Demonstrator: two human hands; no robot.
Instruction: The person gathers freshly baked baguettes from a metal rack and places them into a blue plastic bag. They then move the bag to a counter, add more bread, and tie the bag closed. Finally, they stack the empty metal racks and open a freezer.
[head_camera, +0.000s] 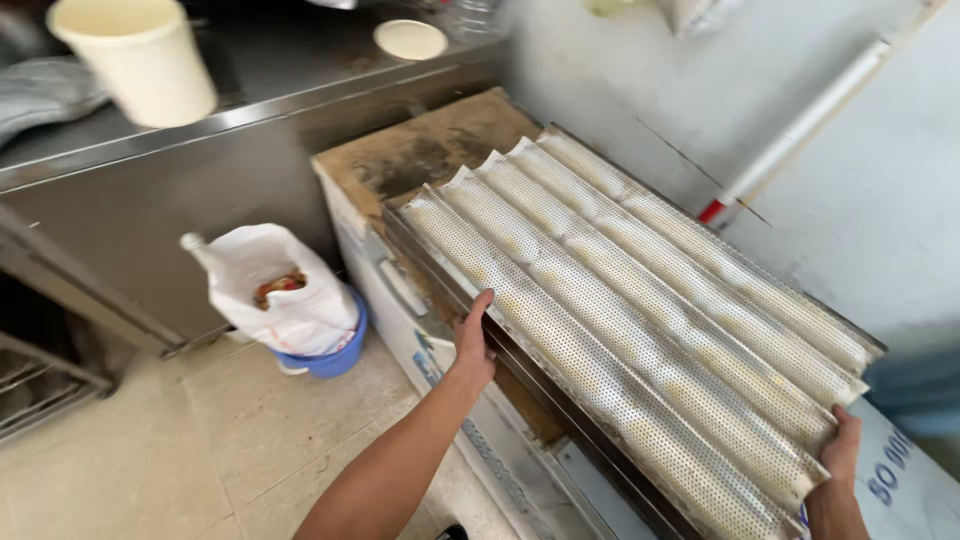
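A long perforated metal baking tray (640, 310) with several wavy channels lies on top of a stack of similar trays, resting on a white chest-like cabinet (400, 290). My left hand (473, 340) grips the tray's long left edge near the middle. At the tray's near right corner, my right hand (840, 450) holds the end. Both arms reach in from the bottom of the view.
A blue bucket (335, 355) lined with a white bag of scraps stands on the tiled floor left of the cabinet. Behind it runs a steel counter (250, 110) carrying a cream tub (140, 60). A white wall and a leaning white pole (800, 130) close the right side.
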